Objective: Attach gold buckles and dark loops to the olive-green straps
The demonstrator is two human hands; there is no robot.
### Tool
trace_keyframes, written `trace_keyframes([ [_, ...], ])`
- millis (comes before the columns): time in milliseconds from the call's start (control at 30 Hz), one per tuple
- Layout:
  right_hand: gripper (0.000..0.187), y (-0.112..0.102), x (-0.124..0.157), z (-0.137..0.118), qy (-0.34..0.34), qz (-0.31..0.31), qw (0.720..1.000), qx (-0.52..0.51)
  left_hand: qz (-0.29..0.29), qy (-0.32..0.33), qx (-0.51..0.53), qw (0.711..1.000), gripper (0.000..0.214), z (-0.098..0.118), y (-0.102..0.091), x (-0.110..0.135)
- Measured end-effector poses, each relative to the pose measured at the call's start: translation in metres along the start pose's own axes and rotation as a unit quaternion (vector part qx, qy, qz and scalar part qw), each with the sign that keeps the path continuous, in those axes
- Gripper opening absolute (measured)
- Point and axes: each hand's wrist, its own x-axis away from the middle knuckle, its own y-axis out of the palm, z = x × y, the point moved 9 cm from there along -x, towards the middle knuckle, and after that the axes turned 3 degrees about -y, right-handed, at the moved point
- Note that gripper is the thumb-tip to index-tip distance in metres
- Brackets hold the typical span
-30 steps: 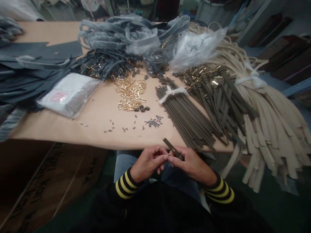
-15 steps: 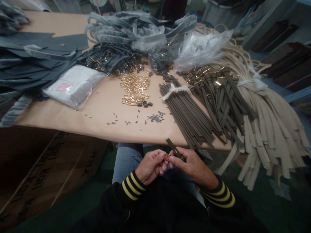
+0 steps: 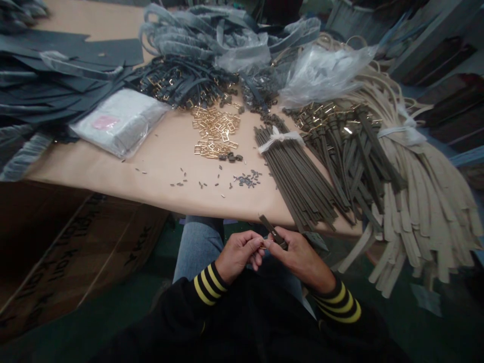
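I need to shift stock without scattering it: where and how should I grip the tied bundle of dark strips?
Probably grip the bundle across its width just below the white tie, coming from above and the left: the tie gathers it there, while its near end spreads loose, and buckled straps crowd its right side.

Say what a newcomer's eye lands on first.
Probably the gold buckles, heaped midway across the brown table. Next, the pale straps draping off its right end. Then the hands, in front of the near edge, holding a dark strap and a small gold piece.
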Motion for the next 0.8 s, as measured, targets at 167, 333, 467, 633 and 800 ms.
trace_keyframes([
  [167, 0.02, 0.004, 0.0, 0.005, 0.008, -0.016, 1.0, -0.002, 0.008, 0.01, -0.013, 1.0, 0.036, 0.004, -0.001, 0.002],
  [333, 0.021, 0.009, -0.001, 0.009, 0.005, -0.026, 1.0, -0.012, 0.03, 0.007, -0.034, 0.999, 0.032, 0.006, -0.004, 0.004],
  [467, 0.022, 0.011, 0.0, 0.013, 0.015, -0.033, 0.999, -0.039, 0.035, 0.005, -0.039, 0.999, 0.03, 0.007, -0.005, 0.005],
  [633, 0.023, 0.004, 0.008, 0.023, 0.038, -0.01, 0.994, -0.099, 0.041, -0.005, -0.039, 0.998, 0.03, 0.007, -0.014, 0.007],
  [800, 0.025, 0.012, 0.013, 0.022, 0.013, -0.062, 0.994, -0.089, 0.039, 0.0, -0.049, 0.998, 0.029, 0.006, -0.018, 0.01],
])
